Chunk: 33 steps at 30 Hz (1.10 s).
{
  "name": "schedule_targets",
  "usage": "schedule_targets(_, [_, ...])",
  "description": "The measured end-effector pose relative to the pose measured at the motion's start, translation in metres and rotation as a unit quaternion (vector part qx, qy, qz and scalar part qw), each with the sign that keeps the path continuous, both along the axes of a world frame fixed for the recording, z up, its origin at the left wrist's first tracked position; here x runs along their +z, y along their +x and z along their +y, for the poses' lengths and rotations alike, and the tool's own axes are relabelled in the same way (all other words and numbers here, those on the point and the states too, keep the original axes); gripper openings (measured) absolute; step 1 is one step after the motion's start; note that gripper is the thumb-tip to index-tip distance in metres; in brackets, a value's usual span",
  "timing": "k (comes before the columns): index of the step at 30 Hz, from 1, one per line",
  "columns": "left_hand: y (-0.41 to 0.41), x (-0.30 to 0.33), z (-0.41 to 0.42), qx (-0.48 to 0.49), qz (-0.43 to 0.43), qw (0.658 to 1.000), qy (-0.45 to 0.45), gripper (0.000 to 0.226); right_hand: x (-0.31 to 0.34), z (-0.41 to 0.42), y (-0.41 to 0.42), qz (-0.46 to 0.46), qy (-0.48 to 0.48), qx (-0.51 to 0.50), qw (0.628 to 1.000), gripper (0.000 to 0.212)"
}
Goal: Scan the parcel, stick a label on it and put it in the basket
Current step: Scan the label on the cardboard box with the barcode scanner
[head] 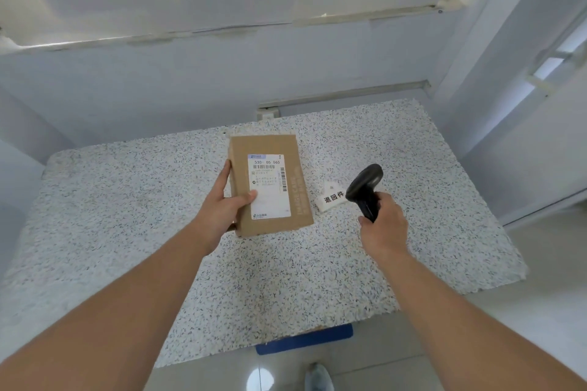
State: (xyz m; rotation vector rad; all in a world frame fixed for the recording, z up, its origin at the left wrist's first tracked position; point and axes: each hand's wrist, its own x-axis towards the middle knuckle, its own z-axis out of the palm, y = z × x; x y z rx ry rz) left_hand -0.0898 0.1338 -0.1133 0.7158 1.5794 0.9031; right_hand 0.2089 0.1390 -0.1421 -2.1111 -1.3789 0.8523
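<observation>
Parcel (pixel 270 184) gripped in left hand (pixel 222 203) over the table (pixel 127 216), label up. Right hand (pixel 382 225) clamps scanner (pixel 365 189); aim its head squarely at the barcode, parcel steady.

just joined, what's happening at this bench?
A person is at the scan step. The left hand holds a cardboard parcel over the speckled table, shipping label up. The right hand grips a black barcode scanner beside it. A white sticker lies on the table between them, not yet applied.
</observation>
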Motion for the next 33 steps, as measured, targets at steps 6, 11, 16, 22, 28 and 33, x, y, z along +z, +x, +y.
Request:
schedule_targets(6, [0.012,-0.033,-0.004,-0.003,0.002,1.0,-0.021,0.088,-0.04,-0.01,0.033,-0.051,-0.027,-0.015,0.998,0.052])
schedule_targets(11, [0.01,-0.05,-0.007,0.004,-0.001,1.0,-0.031,0.087,-0.062,-0.019,0.049,-0.076,-0.021,-0.022,0.997,0.048])
schedule_targets(16, [0.009,-0.061,-0.011,0.011,-0.006,0.999,-0.041,0.085,-0.077,-0.026,0.051,-0.107,-0.043,-0.02,0.993,0.05])
schedule_targets(22, [0.005,-0.067,-0.013,0.005,-0.016,0.998,-0.055,0.082,-0.082,-0.026,0.048,-0.115,-0.046,-0.03,0.992,0.059])
schedule_targets(28, [0.005,-0.074,-0.022,0.003,-0.032,0.996,-0.084,0.078,-0.081,-0.026,0.048,-0.125,-0.061,-0.02,0.99,0.057])
schedule_targets(33, [0.006,-0.076,-0.023,0.006,-0.043,0.995,-0.09,0.076,-0.076,-0.022,0.046,-0.141,-0.105,-0.018,0.984,0.06])
